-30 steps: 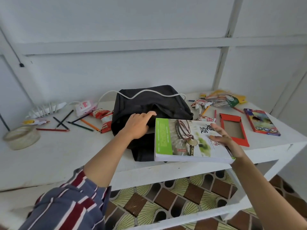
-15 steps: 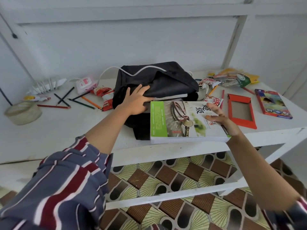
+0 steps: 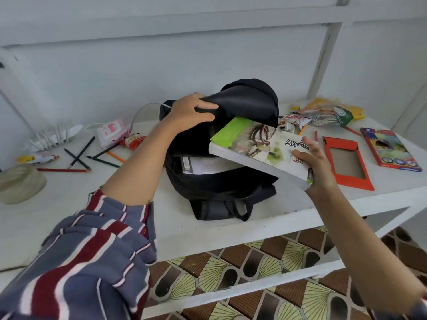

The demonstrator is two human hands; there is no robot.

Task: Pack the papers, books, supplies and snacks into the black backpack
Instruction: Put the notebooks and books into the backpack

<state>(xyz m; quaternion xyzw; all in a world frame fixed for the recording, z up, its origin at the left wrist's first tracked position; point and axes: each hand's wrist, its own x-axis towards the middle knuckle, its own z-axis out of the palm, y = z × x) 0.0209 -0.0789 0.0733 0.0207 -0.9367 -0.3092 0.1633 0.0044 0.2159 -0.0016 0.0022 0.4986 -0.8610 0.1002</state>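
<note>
Your left hand [image 3: 191, 109] has its grip curled round the top flap of the black backpack [image 3: 221, 190], holding the mouth wide. Your right hand [image 3: 317, 165] has its grip clamped on the near end of the book [image 3: 254, 146], which tilts with its green end inside the opening, above papers [image 3: 208, 166]. The backpack lies on the white surface [image 3: 69, 204], with pencils [image 3: 80, 155] to its left and snack packets [image 3: 328, 114] to its right.

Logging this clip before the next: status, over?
Left hand grips backpack flap, lifted. Right hand holds book, tilted, far end under flap. Papers inside; nothing in the way.
</note>
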